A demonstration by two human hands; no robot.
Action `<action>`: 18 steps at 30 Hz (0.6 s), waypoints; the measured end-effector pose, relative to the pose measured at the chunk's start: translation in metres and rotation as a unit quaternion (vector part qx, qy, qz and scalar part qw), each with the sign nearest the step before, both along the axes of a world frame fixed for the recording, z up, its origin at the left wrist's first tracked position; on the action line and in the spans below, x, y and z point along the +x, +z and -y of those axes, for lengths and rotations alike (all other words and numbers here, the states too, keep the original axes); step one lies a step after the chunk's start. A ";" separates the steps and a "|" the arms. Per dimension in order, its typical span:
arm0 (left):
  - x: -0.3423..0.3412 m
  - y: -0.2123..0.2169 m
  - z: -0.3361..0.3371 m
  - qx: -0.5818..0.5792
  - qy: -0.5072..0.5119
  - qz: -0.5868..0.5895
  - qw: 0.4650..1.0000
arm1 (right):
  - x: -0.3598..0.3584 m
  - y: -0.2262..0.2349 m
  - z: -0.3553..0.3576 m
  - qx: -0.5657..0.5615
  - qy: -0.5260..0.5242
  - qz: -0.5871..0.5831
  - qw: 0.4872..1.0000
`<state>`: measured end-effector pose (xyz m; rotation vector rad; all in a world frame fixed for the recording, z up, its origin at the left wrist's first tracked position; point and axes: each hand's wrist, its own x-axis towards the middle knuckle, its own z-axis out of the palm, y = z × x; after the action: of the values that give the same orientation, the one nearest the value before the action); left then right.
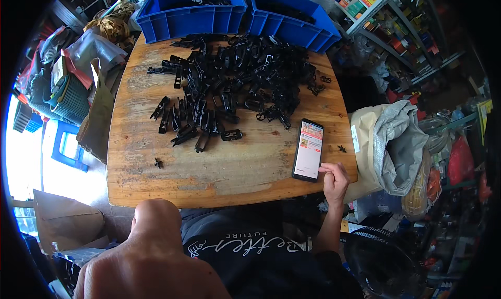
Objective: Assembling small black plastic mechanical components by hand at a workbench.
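A black smartphone (308, 150) with a lit, mostly white and red screen lies at the right front of the wooden table. My right hand (336, 181) is at its lower right corner. One finger reaches out to the edge of the screen, the others are bent, and nothing is held. My left hand is out of sight; a bare, bent limb (156, 220) rises at the lower left to the table's front edge. A large heap of black clip-like parts (224, 85) covers the middle and back of the table.
Two blue bins (193, 20) with dark parts inside stand along the table's (250, 179) far edge. Small dark pieces (158, 163) lie apart at left and right. A sack with silvery lining (399, 147) stands to the right, brown paper bags (68, 220) to the left.
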<state>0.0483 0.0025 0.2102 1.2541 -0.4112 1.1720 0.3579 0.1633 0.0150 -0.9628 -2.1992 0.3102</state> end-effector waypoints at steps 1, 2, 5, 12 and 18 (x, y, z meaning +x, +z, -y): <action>0.004 0.002 0.002 0.000 0.000 0.000 1.000 | 0.000 0.000 0.000 0.000 0.000 0.000 1.000; 0.010 0.005 0.005 -0.019 0.015 0.022 0.999 | 0.000 0.000 0.000 -0.001 -0.001 -0.002 1.000; 0.002 0.006 -0.003 -0.020 0.003 0.011 1.000 | -0.003 0.001 0.001 0.000 -0.001 -0.007 1.000; -0.011 -0.004 -0.011 0.061 0.038 -0.042 0.997 | -0.005 0.001 -0.001 0.021 0.014 -0.019 1.000; -0.009 -0.004 -0.008 0.031 0.052 -0.044 0.997 | -0.005 0.000 -0.001 0.031 0.019 -0.011 0.999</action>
<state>0.0395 0.0109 0.2062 1.3898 -0.3236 1.1938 0.3531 0.1645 0.0150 -0.8811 -2.1956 0.2678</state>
